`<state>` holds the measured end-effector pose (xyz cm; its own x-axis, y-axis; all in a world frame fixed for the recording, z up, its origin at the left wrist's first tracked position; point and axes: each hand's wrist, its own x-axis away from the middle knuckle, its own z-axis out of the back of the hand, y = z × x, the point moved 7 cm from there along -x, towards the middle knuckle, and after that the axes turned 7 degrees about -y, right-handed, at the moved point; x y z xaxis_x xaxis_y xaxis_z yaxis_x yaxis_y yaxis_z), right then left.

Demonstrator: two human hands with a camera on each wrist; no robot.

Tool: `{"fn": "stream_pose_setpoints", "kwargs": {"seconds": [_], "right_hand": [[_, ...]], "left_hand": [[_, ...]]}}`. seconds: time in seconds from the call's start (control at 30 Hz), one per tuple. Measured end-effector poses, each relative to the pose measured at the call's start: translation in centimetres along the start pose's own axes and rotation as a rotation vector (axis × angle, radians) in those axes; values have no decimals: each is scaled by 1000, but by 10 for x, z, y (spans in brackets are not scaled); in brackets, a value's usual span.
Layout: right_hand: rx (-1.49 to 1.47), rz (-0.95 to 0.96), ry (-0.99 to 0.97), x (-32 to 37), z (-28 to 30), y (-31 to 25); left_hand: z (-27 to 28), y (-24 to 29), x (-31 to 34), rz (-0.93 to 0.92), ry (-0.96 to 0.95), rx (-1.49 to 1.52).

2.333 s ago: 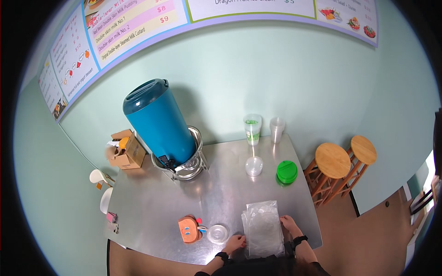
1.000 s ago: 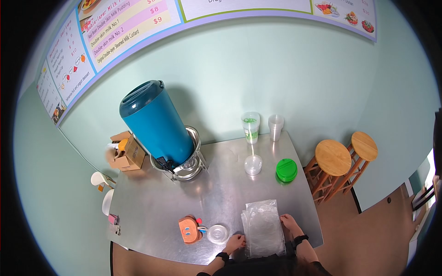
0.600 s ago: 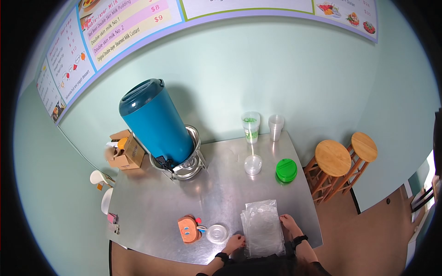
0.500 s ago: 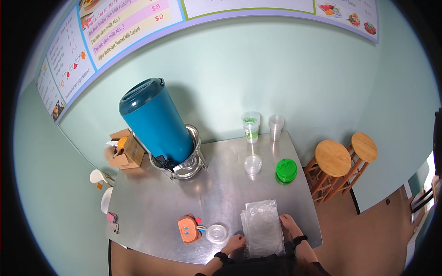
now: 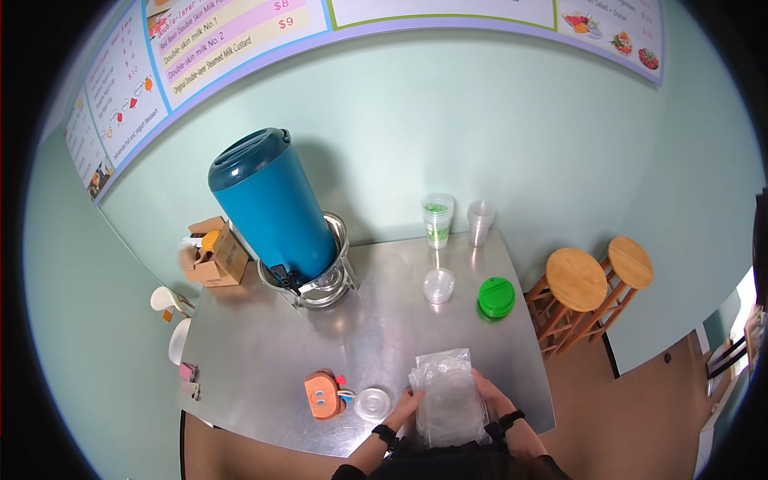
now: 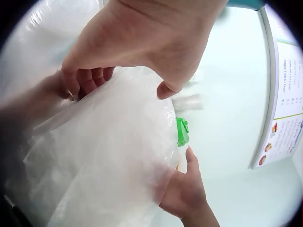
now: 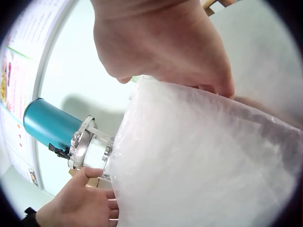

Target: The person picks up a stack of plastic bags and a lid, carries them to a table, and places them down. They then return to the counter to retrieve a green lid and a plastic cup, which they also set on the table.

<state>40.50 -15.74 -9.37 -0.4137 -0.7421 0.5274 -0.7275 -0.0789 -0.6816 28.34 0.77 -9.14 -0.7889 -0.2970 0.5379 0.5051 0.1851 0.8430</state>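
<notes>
A stack of clear plastic bags (image 5: 452, 400) is in front of the body, above the table's near edge. My left hand (image 5: 406, 406) grips its left side, the thumb at the edge and the fingers (image 6: 90, 80) curled toward the underside. On the opposite side my right hand (image 5: 492, 392) holds the edge, its fingertips partly hidden behind the plastic in the right wrist view. Left of the bags lies a round clear lid (image 5: 373, 405), close to the left hand. Beside that is an orange-brown pouch with a cartoon face (image 5: 324, 396).
A tall teal drink dispenser (image 5: 272, 212) stands on a metal stand at the back left, near an open cardboard box (image 5: 224, 260). Stacked plastic cups (image 5: 438, 224), a clear dome (image 5: 438, 286) and a green-lidded jar (image 5: 497, 298) sit at the right. Wooden stools (image 5: 576, 280) stand beyond the table.
Both hands have moved inward from beside the bags to grip their sides. The stack has shifted slightly left and its sheets look less flat. The head view has turned a little.
</notes>
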Motion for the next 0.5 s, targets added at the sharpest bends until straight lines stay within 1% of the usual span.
{"fn": "stream_pose_setpoints", "kwargs": {"seconds": [0.07,0.1,0.13,0.17,0.2,0.23,0.27,0.3,0.33,0.37,0.4,0.43,0.47,0.5], "right_hand": [[-13,-28,-32,2,-3,2],[145,-71,-27,0,2,7],[303,-113,-22,-3,8,12],[306,-113,-21,-8,13,18],[385,-19,-103,-14,12,18],[463,75,-186,-16,9,16],[464,76,-184,-14,7,14],[450,116,-205,-9,0,7],[435,156,-225,-5,-7,0],[435,156,-224,-2,-12,-4],[449,190,-259,1,-19,-8],[464,223,-293,5,-25,-13],[464,223,-291,8,-29,-15],[485,233,-260,12,-33,-19]], "left_hand": [[-5,-1,6,141,-47,71],[-4,-12,-1,140,-49,72],[-4,-30,-15,106,-94,55],[-6,-40,-23,72,-139,38],[-8,-29,-15,70,-141,39],[-16,-3,1,36,-202,96],[-23,13,11,2,-263,152],[-22,8,8,2,-264,152],[-19,4,2,-44,-233,130],[-16,0,-2,-89,-202,109],[-17,5,1,-89,-204,108],[-16,13,5,-139,-182,83],[-14,22,9,-190,-159,58],[-14,20,8,-190,-163,58]]}}
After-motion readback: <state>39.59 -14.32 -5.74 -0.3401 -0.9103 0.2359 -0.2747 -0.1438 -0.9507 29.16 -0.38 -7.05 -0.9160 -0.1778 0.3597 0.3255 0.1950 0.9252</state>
